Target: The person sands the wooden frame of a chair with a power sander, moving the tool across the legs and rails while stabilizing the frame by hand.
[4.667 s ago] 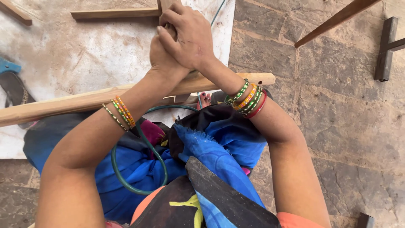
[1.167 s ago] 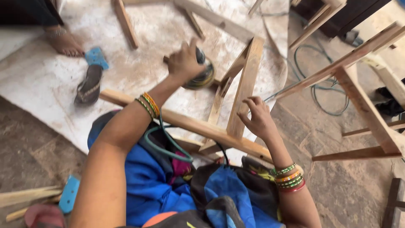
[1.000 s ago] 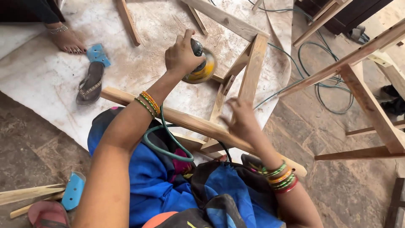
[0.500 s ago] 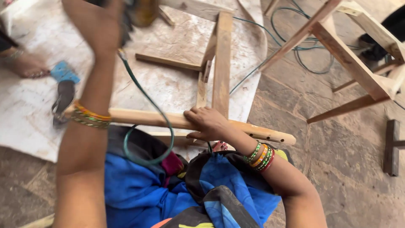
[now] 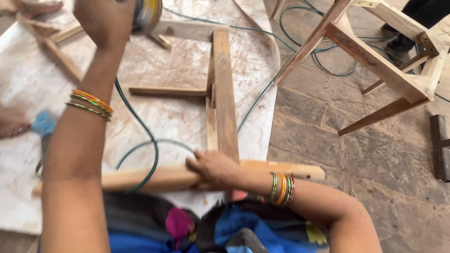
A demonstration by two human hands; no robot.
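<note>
- The right hand (image 5: 213,169) lies palm down, fingers wrapped over a long pale wooden rail (image 5: 154,179) that runs across just in front of the person's lap; green, orange and red bangles (image 5: 281,189) ring that wrist.
- The left hand (image 5: 107,19) is raised far ahead of the right, closed round a round yellow-and-dark power tool (image 5: 146,14) at the top edge; the blur hides the exact grip. Orange and green bangles (image 5: 90,104) sit on that forearm.
- A green cable (image 5: 140,136) drops from the raised tool, runs beside the left forearm and loops over the rail left of the right hand.
- Just beyond the right hand, a flat wooden slat (image 5: 224,93) stands off from the rail like a T, with a thinner crosspiece (image 5: 166,91) branching towards the left arm.
- Against half a second ago, the left hand with the tool has swung nearer the slat's far end, the right hand keeps its hold on the rail, and the view has drawn in closer.
- Under the work lies a dusty white sheet (image 5: 178,122), spread over a grey stone-slab floor (image 5: 328,140).
- Well to the right of the right hand stands an unfinished wooden frame (image 5: 375,61) on slanted legs, with more green cable (image 5: 309,42) coiled beneath it.
- Far left of the left arm, a blue-strapped sandal (image 5: 43,125) shows, blurred.
</note>
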